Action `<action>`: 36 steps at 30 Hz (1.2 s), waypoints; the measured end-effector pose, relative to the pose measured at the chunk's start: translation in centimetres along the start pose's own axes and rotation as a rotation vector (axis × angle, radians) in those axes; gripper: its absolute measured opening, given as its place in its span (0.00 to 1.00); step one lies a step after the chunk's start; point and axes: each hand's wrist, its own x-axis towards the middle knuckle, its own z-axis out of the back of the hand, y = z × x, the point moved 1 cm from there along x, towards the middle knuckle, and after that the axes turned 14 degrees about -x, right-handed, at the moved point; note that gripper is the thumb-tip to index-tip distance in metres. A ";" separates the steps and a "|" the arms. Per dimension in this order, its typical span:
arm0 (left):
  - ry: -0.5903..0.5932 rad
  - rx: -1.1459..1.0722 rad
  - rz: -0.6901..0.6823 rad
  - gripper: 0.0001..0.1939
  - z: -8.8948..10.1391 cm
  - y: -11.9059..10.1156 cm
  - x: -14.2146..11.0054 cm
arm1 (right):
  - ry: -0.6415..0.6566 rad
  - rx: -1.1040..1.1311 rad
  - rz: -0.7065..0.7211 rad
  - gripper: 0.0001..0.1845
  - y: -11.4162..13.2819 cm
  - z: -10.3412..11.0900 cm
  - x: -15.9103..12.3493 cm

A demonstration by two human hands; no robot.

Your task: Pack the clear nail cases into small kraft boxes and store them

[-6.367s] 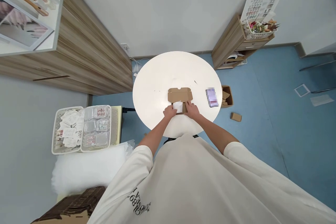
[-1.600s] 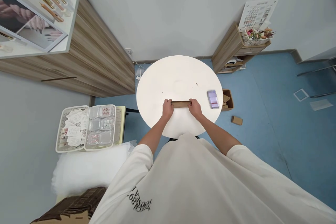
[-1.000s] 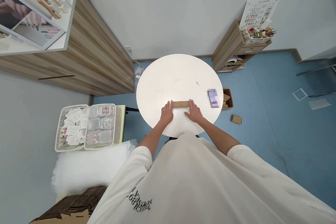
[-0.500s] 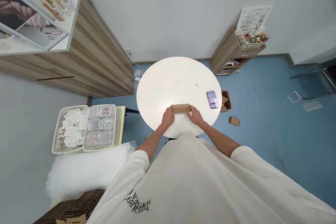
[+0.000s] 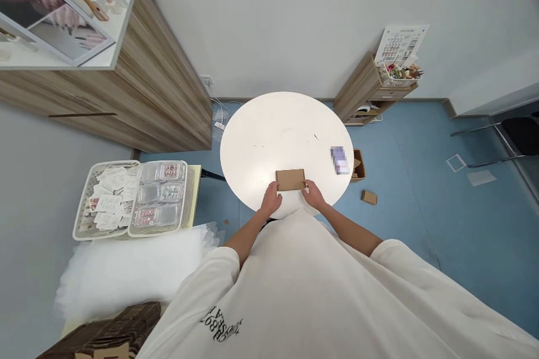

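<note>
7 o'clock: white shirt (image 5: 311,291), "897" and "SEA" legible | 2 o'clock: white chart (image 5: 401,45), print too small | 9 o'clock: cards (image 5: 110,203), unreadable

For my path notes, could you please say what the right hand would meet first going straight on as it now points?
Probably the cardboard box: the right hand points forward and leftward at its near right corner, seemingly touching it.

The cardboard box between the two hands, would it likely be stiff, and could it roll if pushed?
The cardboard box is probably fairly stiff: its edges look straight. Its flat, rectangular shape suggests sliding rather than rolling. Weight is unclear: the inside is hidden.
</note>
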 end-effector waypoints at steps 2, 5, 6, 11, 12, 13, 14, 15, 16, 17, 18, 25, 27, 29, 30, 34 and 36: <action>-0.019 -0.037 0.026 0.28 0.1 -0.6 0.2 | -0.006 0.069 -0.043 0.29 0.7 0.1 0.1; -0.033 -0.101 0.090 0.31 0.2 -1.2 0.6 | 0.015 0.178 -0.105 0.33 1.7 0.1 0.2; -0.039 -0.118 0.105 0.31 0.1 -1.3 0.7 | 0.020 0.208 -0.136 0.35 1.9 0.1 0.2; -0.060 -0.203 0.182 0.28 -0.5 -1.6 1.0 | -0.011 0.281 -0.274 0.35 2.1 0.0 -0.2; -0.059 -0.203 0.193 0.28 -0.6 -1.7 1.0 | -0.014 0.283 -0.276 0.32 2.0 0.0 -0.3; -0.060 -0.195 0.201 0.27 -0.7 -1.8 1.0 | -0.012 0.287 -0.274 0.29 1.9 -0.1 -0.3; -0.058 -0.185 0.210 0.28 -0.9 -1.9 1.1 | -0.004 0.292 -0.271 0.25 1.8 -0.1 -0.3; -0.057 -0.174 0.221 0.28 -1.0 -2.1 1.1 | 0.007 0.302 -0.271 0.22 1.6 -0.1 -0.3; -0.056 -0.164 0.235 0.29 -1.1 -2.2 1.1 | 0.021 0.319 -0.272 0.19 1.4 -0.1 -0.3; -0.058 -0.155 0.249 0.29 -1.2 -2.4 1.1 | 0.031 0.341 -0.273 0.17 1.2 0.0 -0.3; -0.061 -0.147 0.260 0.30 -1.4 -2.6 1.1 | 0.037 0.365 -0.273 0.15 1.0 0.1 -0.3; -0.117 -0.122 0.221 0.30 -3.9 -5.0 2.1 | -0.022 0.519 -0.239 0.16 -1.4 2.5 -0.5; -0.123 -0.122 0.173 0.30 -5.1 -6.5 2.6 | -0.120 0.528 -0.256 0.20 -2.5 3.9 -0.5; -0.120 -0.120 0.103 0.30 -6.2 -8.2 3.4 | -0.239 0.504 -0.280 0.25 -3.7 5.4 -0.6; -0.114 -0.116 0.064 0.30 -6.8 -9.1 3.8 | -0.289 0.488 -0.283 0.27 -4.3 6.3 -0.7; -0.037 -0.066 -0.041 0.30 -9.3 -12.5 6.1 | -0.405 0.442 -0.273 0.27 -7.1 9.1 -1.1; 0.016 -0.033 -0.084 0.30 -10.9 -13.9 7.2 | -0.449 0.479 -0.312 0.26 -8.8 10.1 -1.6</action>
